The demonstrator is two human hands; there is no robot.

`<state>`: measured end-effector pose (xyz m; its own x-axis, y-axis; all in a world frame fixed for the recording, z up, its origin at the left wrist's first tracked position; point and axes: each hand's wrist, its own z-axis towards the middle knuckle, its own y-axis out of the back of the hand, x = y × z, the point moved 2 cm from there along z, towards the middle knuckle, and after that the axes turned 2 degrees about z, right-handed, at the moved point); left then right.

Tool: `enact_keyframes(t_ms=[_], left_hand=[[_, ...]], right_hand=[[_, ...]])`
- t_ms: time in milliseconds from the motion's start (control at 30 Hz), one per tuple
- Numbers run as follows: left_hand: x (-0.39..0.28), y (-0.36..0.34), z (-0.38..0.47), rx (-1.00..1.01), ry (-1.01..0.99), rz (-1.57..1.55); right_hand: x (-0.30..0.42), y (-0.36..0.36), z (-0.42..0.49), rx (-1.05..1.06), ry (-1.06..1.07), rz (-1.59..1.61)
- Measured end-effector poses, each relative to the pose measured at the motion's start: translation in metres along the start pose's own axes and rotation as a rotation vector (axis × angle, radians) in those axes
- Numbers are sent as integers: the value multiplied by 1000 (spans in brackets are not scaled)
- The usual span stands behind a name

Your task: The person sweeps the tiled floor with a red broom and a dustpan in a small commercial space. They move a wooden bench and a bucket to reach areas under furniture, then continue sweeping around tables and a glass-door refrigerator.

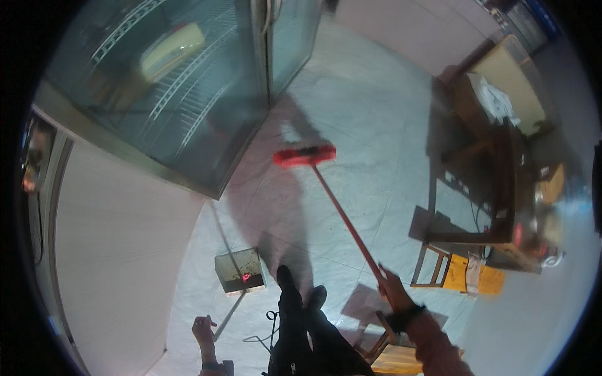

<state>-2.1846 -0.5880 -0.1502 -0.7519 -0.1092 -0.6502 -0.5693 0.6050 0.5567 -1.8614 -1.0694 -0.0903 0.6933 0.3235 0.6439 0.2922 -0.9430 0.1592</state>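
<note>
My right hand (392,289) grips the reddish handle of a broom (345,218). Its red head (291,157) is out ahead of me over the pale tiled floor, slightly blurred. Low on the left, my left hand (203,329) has curled fingers beside the upper end of a long dustpan handle (230,315); whether the fingers close around it is unclear. The dustpan (240,268) rests on the floor in front of that hand, with a small bright pink-red spot inside. My dark shoes (284,277) stand just right of the pan.
A glass-doored cabinet (221,117) with wire shelves rises at upper left, beside a pale panel (122,249). On the right stand a dark wooden table (505,188) and a wooden chair (454,270). A wooden seat (395,359) lies beneath my right arm. A thin cord (258,340) hangs near my legs.
</note>
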Motion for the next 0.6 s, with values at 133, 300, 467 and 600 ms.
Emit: enact_keyframes(t_ms=[133,300,467,600], left_hand=[[3,3,3,36,96,-57],[-6,2,1,53,75,-117],[-4,-2,2,56,59,-119],[16,-3,11,39,-3,-115]], right_hand=[[47,-29,121,-92,48,48],[35,-21,162,-131,22,111],[-77,21,40,-239,-202,-42],[-111,45,-115,-148,24,-103]])
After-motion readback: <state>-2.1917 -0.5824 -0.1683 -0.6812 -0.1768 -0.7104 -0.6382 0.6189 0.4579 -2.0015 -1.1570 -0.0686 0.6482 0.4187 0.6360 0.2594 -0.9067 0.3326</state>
